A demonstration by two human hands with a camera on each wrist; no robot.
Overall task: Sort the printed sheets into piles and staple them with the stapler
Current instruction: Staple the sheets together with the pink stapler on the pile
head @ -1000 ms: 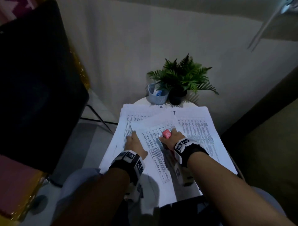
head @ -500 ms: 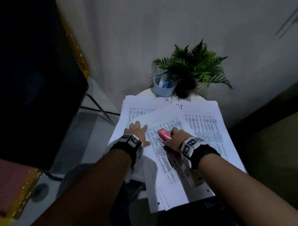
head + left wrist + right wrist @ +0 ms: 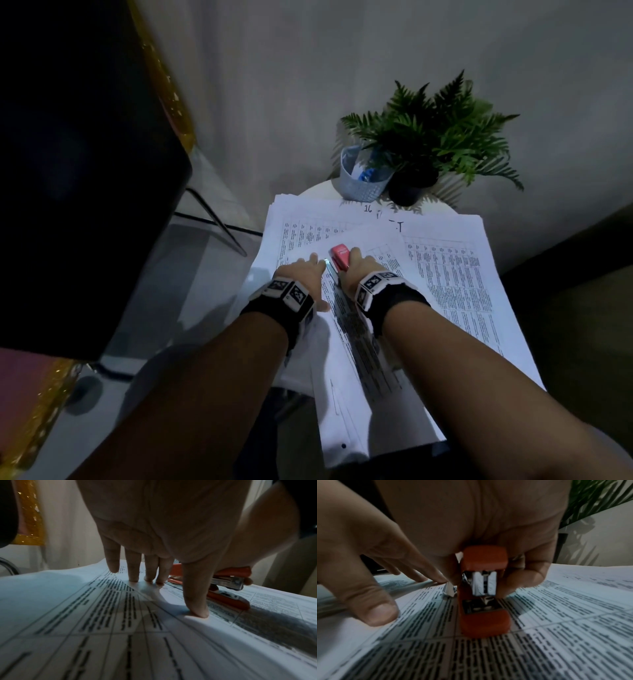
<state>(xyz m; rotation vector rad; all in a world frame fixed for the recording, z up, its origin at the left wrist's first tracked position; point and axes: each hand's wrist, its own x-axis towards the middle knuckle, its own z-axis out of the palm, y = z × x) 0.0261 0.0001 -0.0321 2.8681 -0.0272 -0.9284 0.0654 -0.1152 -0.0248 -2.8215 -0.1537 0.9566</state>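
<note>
Printed sheets (image 3: 352, 329) with tables of text lie slanted across two other paper piles, one on the left (image 3: 294, 233) and one on the right (image 3: 452, 274). My right hand (image 3: 358, 270) grips a small red stapler (image 3: 339, 257). In the right wrist view the stapler (image 3: 483, 608) has its base resting on the top sheet (image 3: 556, 628) and its jaws slightly apart. My left hand (image 3: 305, 279) lies just left of the stapler. Its straight fingers (image 3: 133, 566) and thumb press the sheet (image 3: 102, 615) flat, beside the stapler (image 3: 229, 582).
A potted fern (image 3: 431, 137) and a grey basket cup (image 3: 363, 181) holding a blue item stand at the back of the small round white table (image 3: 318, 189). A dark chair (image 3: 85, 171) is on the left. The papers hang over the table's near edge.
My left hand has slid right, closer to the stapler. The right hand with the stapler has shifted slightly up the slanted sheet. The view has tilted.
</note>
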